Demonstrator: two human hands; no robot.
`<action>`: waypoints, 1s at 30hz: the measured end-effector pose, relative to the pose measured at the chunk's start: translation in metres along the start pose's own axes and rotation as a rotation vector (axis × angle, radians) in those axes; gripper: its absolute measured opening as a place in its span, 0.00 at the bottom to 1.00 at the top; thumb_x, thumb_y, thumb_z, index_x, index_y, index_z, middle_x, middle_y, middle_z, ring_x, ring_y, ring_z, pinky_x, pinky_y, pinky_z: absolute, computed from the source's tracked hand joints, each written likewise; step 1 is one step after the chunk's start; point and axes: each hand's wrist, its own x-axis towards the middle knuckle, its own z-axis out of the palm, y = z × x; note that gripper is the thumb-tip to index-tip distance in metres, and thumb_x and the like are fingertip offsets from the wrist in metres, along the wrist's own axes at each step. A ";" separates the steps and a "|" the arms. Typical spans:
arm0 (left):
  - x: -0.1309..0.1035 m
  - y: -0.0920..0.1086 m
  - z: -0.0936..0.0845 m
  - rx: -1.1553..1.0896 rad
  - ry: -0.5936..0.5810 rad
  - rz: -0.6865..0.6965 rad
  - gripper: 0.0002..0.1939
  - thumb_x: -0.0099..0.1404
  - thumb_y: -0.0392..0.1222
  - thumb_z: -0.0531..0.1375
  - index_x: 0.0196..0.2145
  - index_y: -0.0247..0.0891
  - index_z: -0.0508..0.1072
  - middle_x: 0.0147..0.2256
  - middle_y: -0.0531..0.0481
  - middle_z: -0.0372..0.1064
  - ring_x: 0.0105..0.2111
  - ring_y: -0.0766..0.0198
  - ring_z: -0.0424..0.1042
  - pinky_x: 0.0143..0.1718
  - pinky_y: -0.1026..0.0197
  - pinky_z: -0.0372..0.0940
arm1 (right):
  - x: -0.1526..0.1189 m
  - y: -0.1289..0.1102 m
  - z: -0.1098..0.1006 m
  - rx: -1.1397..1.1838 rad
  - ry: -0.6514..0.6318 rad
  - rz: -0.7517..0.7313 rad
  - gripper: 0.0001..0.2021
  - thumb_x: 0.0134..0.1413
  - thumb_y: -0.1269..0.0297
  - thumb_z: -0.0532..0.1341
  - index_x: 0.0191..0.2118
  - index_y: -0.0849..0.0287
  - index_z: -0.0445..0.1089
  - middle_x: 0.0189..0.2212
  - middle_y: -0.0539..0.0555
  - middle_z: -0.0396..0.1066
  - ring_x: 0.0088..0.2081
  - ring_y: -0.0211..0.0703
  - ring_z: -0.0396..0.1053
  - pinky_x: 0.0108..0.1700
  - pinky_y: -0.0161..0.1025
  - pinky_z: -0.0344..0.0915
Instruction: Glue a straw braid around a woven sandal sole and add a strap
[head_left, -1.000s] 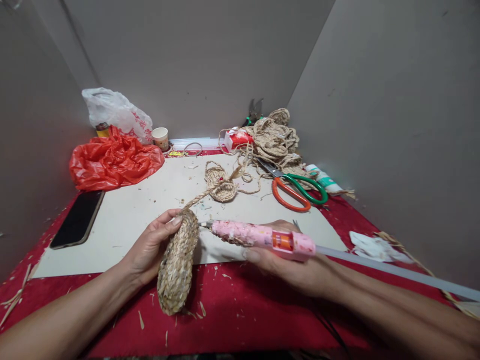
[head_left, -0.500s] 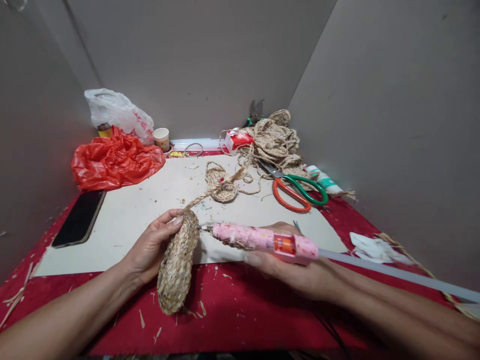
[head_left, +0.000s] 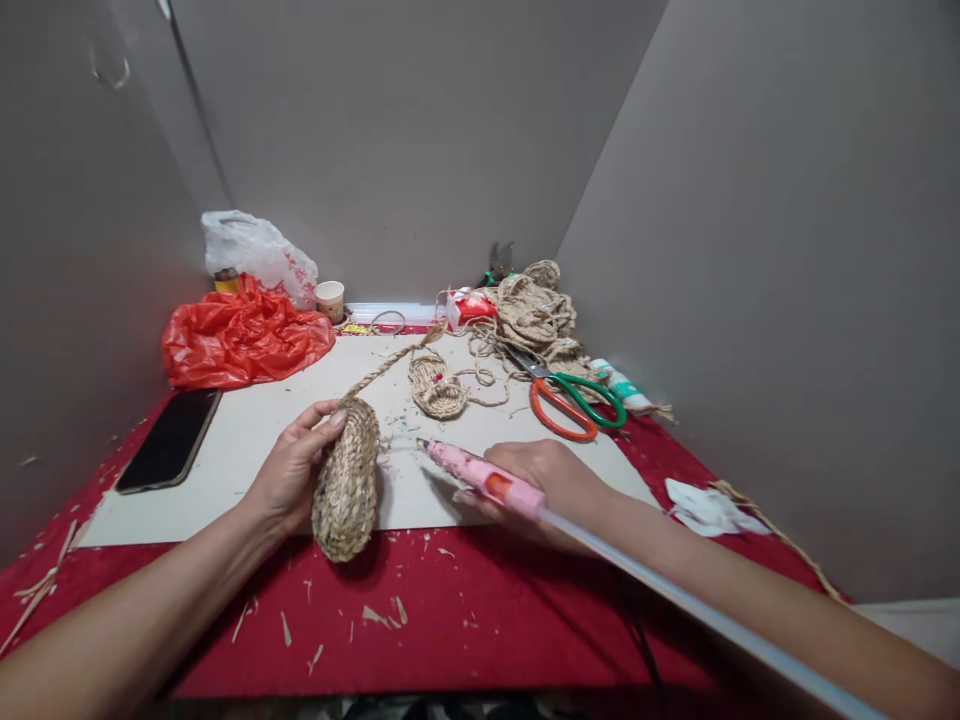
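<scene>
From where I stand, in the head view, the left hand [head_left: 289,475] has the woven piece [head_left: 346,480] pinched at its upper left edge, the thumb lying on the near face and the other fingers going round behind, partly hidden. The rest of the piece hangs free below and to the right of those fingers, its rounded lower end over the red cloth [head_left: 450,640]. From its top, just beside the thumb, a braid [head_left: 386,370] runs up and away over the pale sheet [head_left: 262,430]. The right hand [head_left: 540,490] is closed round the pink glue gun [head_left: 484,478], fingers wrapped about its body; how they sit underneath I can't tell. The gun's tip points left at the woven piece but is apart from it, and a long glue stick [head_left: 697,615] trails from its back end over the right forearm. Beyond the gun, a small weave [head_left: 436,385] lies on the sheet, with scissors [head_left: 570,400], one handle orange and one green, to its right and a heap of cord [head_left: 534,305] behind them. Over on the left are a phone [head_left: 169,440], a crumpled red bag [head_left: 244,335] and a paper cup [head_left: 330,300].
</scene>
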 end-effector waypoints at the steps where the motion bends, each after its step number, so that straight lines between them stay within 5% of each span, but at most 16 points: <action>1: 0.000 0.001 0.000 0.002 0.005 0.019 0.17 0.50 0.36 0.69 0.38 0.38 0.71 0.28 0.54 0.75 0.23 0.69 0.72 0.25 0.68 0.68 | 0.000 0.002 0.000 -0.107 -0.040 0.020 0.19 0.56 0.51 0.56 0.24 0.61 0.68 0.21 0.53 0.68 0.21 0.36 0.60 0.25 0.36 0.46; 4: -0.003 0.004 0.002 0.010 0.007 0.063 0.18 0.49 0.36 0.70 0.38 0.38 0.71 0.28 0.55 0.75 0.22 0.69 0.72 0.24 0.69 0.67 | -0.005 0.010 -0.005 -0.311 -0.125 0.091 0.17 0.56 0.51 0.56 0.29 0.60 0.68 0.26 0.55 0.72 0.24 0.39 0.64 0.26 0.37 0.46; 8: -0.010 0.005 0.004 0.029 -0.017 0.095 0.19 0.49 0.37 0.70 0.38 0.39 0.70 0.27 0.55 0.75 0.22 0.68 0.72 0.23 0.68 0.67 | -0.017 0.029 -0.015 -0.461 -0.087 0.247 0.17 0.54 0.49 0.57 0.33 0.61 0.68 0.33 0.59 0.73 0.30 0.46 0.69 0.26 0.37 0.47; 15: -0.026 0.007 0.008 0.093 -0.088 0.164 0.18 0.50 0.39 0.70 0.39 0.40 0.71 0.27 0.54 0.76 0.22 0.67 0.72 0.24 0.68 0.65 | -0.036 0.047 -0.034 -0.241 -0.104 0.341 0.21 0.53 0.48 0.59 0.45 0.60 0.69 0.41 0.61 0.74 0.37 0.50 0.72 0.33 0.38 0.61; 21: -0.036 0.005 0.013 0.149 -0.155 0.134 0.18 0.49 0.40 0.70 0.38 0.40 0.71 0.27 0.51 0.76 0.23 0.65 0.74 0.26 0.66 0.66 | -0.024 0.005 -0.059 0.239 0.306 0.202 0.17 0.56 0.53 0.57 0.41 0.62 0.71 0.37 0.60 0.74 0.37 0.45 0.71 0.40 0.43 0.68; 26: -0.040 0.000 0.012 0.181 -0.221 0.104 0.17 0.50 0.40 0.70 0.38 0.40 0.71 0.28 0.51 0.76 0.24 0.63 0.74 0.27 0.66 0.66 | 0.003 -0.032 -0.038 0.757 0.160 0.094 0.23 0.49 0.59 0.65 0.51 0.62 0.67 0.39 0.58 0.73 0.37 0.41 0.72 0.39 0.40 0.71; 30: -0.043 -0.001 0.013 0.191 -0.286 0.086 0.15 0.53 0.40 0.68 0.38 0.40 0.71 0.29 0.50 0.76 0.25 0.63 0.74 0.29 0.63 0.68 | 0.018 -0.049 -0.010 0.927 0.187 -0.052 0.19 0.48 0.64 0.66 0.47 0.62 0.67 0.37 0.55 0.73 0.37 0.38 0.72 0.41 0.38 0.70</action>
